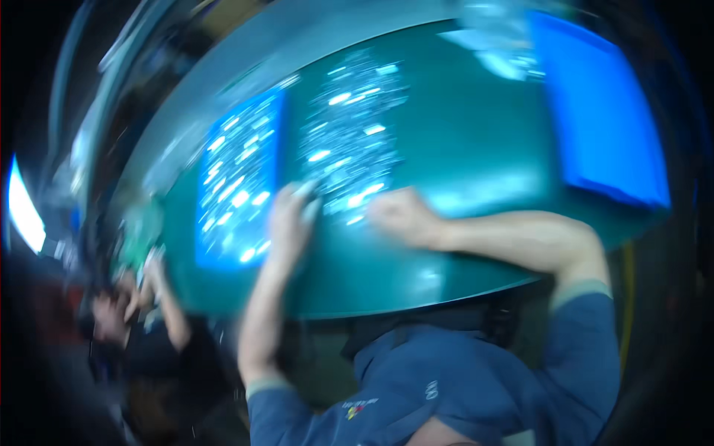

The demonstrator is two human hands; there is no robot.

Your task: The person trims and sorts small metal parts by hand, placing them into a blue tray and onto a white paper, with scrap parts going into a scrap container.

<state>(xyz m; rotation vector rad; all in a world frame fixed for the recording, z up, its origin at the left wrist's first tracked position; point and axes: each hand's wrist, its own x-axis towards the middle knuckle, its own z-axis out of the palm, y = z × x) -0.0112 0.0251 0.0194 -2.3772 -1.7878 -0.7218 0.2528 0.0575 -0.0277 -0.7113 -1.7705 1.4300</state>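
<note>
A long spread of small shiny metal pieces point(353, 137) lies on the green tabletop point(476, 149), too blurred to name by kind. My left hand point(291, 219) is at the near left edge of this spread, beside a blue tray point(279, 126). Its fingers look closed round something small and greyish. At the near right end of the pieces is my right hand point(405, 217), curled with its fingers closed; what it holds, if anything, is hidden. More shiny pieces point(234, 178) cover the inside of the blue tray.
A large blue bin point(606, 111) stands on the right of the table. Clear plastic wrapping point(494, 48) lies at the far edge beside it. On the left, another person's hand and forearm point(167, 297) reach toward a green item point(141, 234).
</note>
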